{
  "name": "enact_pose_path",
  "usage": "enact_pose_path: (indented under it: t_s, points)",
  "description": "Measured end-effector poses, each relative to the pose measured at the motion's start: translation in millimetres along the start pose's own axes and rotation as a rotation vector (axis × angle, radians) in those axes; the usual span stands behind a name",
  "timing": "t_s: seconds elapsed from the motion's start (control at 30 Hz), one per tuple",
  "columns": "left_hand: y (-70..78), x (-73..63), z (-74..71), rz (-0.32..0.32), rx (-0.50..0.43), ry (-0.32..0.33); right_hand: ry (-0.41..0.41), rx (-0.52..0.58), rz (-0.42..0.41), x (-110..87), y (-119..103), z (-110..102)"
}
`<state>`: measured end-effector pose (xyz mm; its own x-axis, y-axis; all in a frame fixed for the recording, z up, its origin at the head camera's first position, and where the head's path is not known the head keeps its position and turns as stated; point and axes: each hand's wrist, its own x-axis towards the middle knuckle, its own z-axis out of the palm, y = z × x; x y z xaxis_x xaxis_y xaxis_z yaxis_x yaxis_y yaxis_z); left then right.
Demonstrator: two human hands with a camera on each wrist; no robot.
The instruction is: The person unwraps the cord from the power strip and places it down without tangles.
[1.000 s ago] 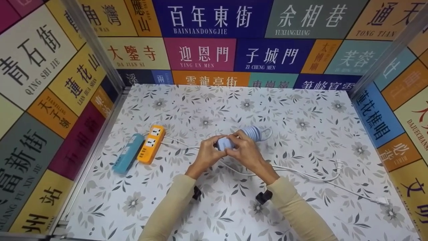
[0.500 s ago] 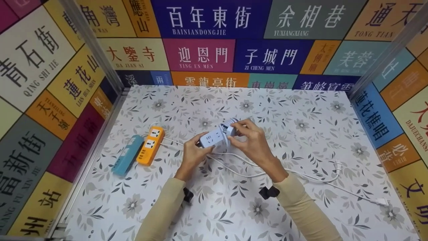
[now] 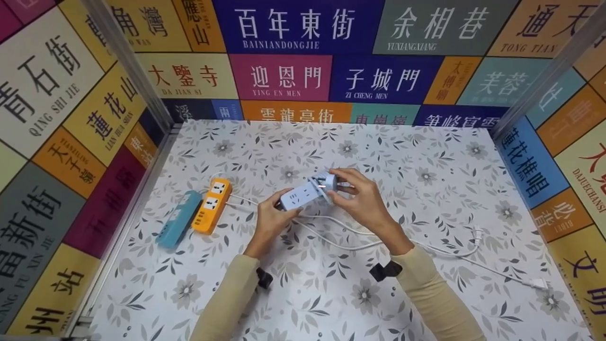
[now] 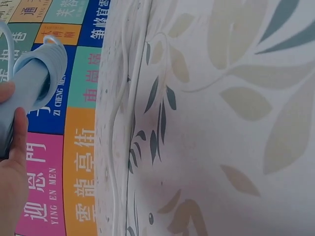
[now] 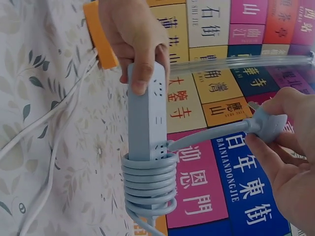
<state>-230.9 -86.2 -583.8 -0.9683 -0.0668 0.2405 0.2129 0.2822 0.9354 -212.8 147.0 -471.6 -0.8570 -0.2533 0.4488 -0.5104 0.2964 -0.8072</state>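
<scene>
My left hand (image 3: 272, 218) grips one end of a light blue power strip (image 3: 296, 199), thumb on its near side. Its socket face shows in the head view. Around the strip's other end, the light blue cord (image 5: 150, 184) is wound in several loops, clearest in the right wrist view. My right hand (image 3: 364, 196) pinches the cord's plug (image 5: 269, 125) between thumb and fingers, just right of the strip. A stretch of cord runs from the plug back to the loops. In the left wrist view, the strip (image 4: 24, 93) is partly cut off by the frame edge.
An orange power strip (image 3: 211, 208) and a teal power strip (image 3: 179, 220) lie side by side at the left of the flower-patterned table (image 3: 284, 293). White cords (image 3: 341, 246) trail rightward beneath my hands to a white plug (image 3: 538, 283). Sign-printed walls (image 3: 284, 78) stand around the table.
Both hands were close together on the strip. The right hand has moved right with the plug, the left hand slightly left. The strip has turned, bringing its sockets into view.
</scene>
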Motion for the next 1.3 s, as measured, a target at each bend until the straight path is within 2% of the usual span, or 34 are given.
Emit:
enact_pose_path:
  t_s: [0.13, 0.23, 0.5, 0.67, 0.77, 0.87, 0.97, 1.1, 1.3]
  points:
    - [0.7, -0.3, -3.0, -0.02, -0.015, 0.004, -0.015, 0.029, 0.092, 2.5, -2, -7]
    - [1.8, -0.8, -4.6, -0.06, -0.043, -0.004, -0.003, 0.052, 0.124, 2.5, -2, -9]
    - [5.7, -1.6, -8.4, -0.128, -0.063, -0.021, -0.001, 0.038, 0.032, 1.0, 3, -16]
    - [7.4, -1.8, -10.2, -0.102, -0.051, -0.03, 0.024, 0.107, 0.068, -1.0, 5, -22]
    - [6.6, -2.1, -10.1, -0.093, -0.057, -0.045, 0.036, 0.111, 0.087, -0.9, 6, -25]
    - [5.5, -2.9, -9.8, -0.101, -0.065, -0.057, 0.021, 0.116, 0.08, 0.0, 6, -28]
    - [6.7, -4.3, -11.0, -0.149, -0.094, -0.075, 0.008, 0.125, 0.075, 1.9, 5, -32]
    - [10.4, -4.8, -13.2, -0.215, -0.142, -0.115, 0.051, 0.144, 0.094, 7.9, 4, -39]
    - [13.0, -4.9, -14.7, -0.219, -0.211, -0.19, 0.141, 0.242, 0.16, 25.3, 8, -47]
